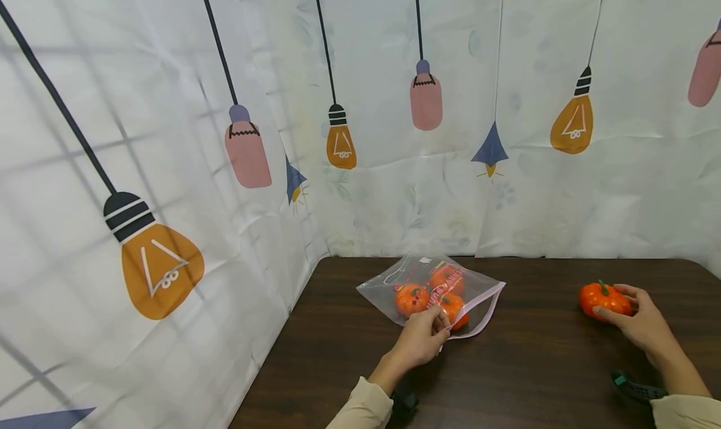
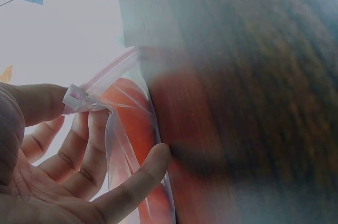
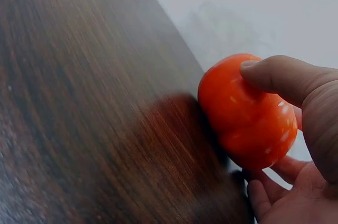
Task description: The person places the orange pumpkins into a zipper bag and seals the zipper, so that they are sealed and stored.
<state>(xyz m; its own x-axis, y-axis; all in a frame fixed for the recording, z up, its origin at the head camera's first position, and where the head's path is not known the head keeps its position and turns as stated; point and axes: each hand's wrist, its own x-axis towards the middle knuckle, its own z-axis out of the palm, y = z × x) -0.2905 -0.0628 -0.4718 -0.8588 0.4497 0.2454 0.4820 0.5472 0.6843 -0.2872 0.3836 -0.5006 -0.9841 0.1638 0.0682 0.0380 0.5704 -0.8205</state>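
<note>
A clear zip bag [image 1: 383,285] with a pink edge lies at the back left of the table, several small orange pumpkins [image 1: 411,299] inside it. My left hand [image 1: 419,340] pinches the bag's near corner; in the left wrist view its zip slider [image 2: 76,99] is by the thumb, and one finger extends along the bag's side. At the right, my right hand [image 1: 644,319] grips another orange pumpkin [image 1: 603,299] with a green stem. The right wrist view shows the thumb on that pumpkin [image 3: 245,113], fingers around its far side, partly hidden. It sits on or just above the table; I cannot tell which.
The dark wooden table [image 1: 529,366] meets a white curtain [image 1: 383,210] printed with hanging lamps at its back and left edges. Dark straps [image 1: 636,388] are at both wrists. Bare tabletop lies between the bag and the right hand's pumpkin.
</note>
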